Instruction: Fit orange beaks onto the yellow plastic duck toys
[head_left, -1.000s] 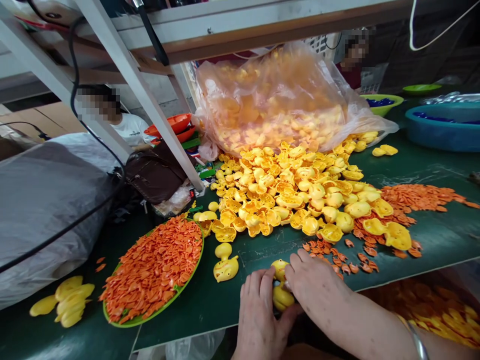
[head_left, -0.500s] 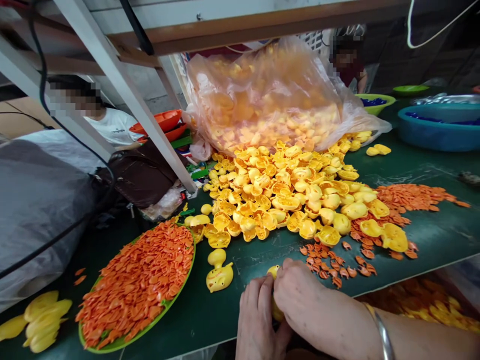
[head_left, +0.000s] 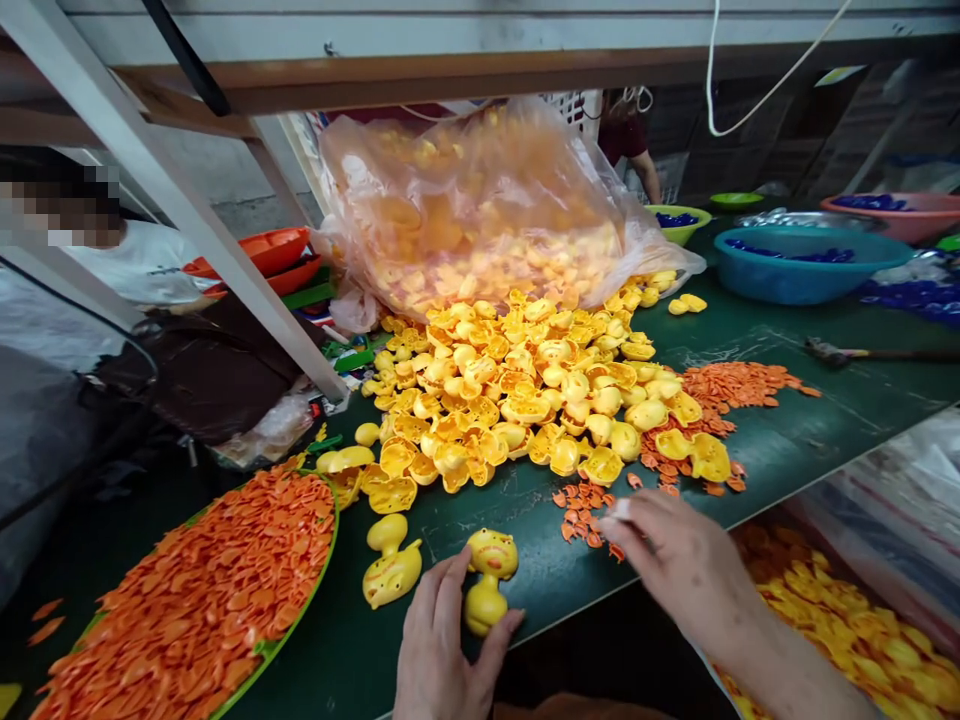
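Note:
My left hand (head_left: 442,650) grips a yellow plastic duck (head_left: 487,580) at the table's near edge, thumb and fingers around its body. My right hand (head_left: 675,560) hovers to the right with fingers loosely spread over scattered orange beak pieces (head_left: 589,510), holding nothing that I can see. A second yellow duck (head_left: 390,570) lies on the green table (head_left: 525,520) just left of the held one. A big heap of yellow duck halves (head_left: 525,390) spills from a clear plastic bag (head_left: 480,200) behind.
A green plate (head_left: 300,590) heaped with orange beaks sits at the near left. More orange pieces (head_left: 735,385) lie right of the heap. Blue basin (head_left: 802,265) and green bowl (head_left: 679,220) stand far right. A metal frame leg (head_left: 187,220) slants at left; other people sit beyond.
My right hand has let go of the duck and moved right toward the orange pieces. The left hand keeps the duck. The camera has shifted, sliding the scene leftward.

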